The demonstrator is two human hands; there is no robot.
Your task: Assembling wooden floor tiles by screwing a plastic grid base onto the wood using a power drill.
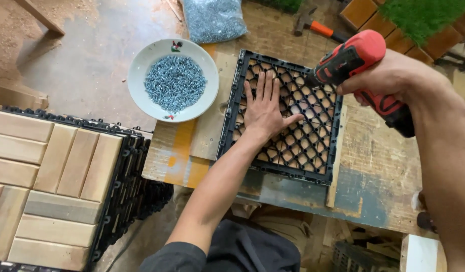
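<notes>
Head view, one frame. I take the black plastic grid tile (288, 118) as my landmark; it lies grid side up on the worn wooden worktop (378, 171), wooden slats showing through its diamond openings. My left hand (265, 108) is open, palm down and fingers spread, pressing flat on the middle of the grid. My right hand (388, 75) is closed around the grip of a red and black cordless driver (361, 70), whose nose points down and left at the tile's upper right part; I cannot tell whether the bit touches it. Appearance: the tile is square, a lattice frame with small connector loops along its edges, matte black, and a thin wooden strip (337, 166) runs just beside its right edge. Handling judgement: the tile looks stiff and moderately light, the plastic lattice somewhat flexible on its own but stiffened by the slats beneath; the surface is ribbed, so not slippery. I would take hold at the frame edges, or hold it down flat with an open palm as now. Left of the tile stands a white bowl (141, 63) full of small silver screws (174, 83); beyond the bowl lies a clear bag of screws (213, 19). Above the tile rests a hammer (315, 26). Far left of it, finished wooden tiles (51, 186) sit stacked.
</notes>
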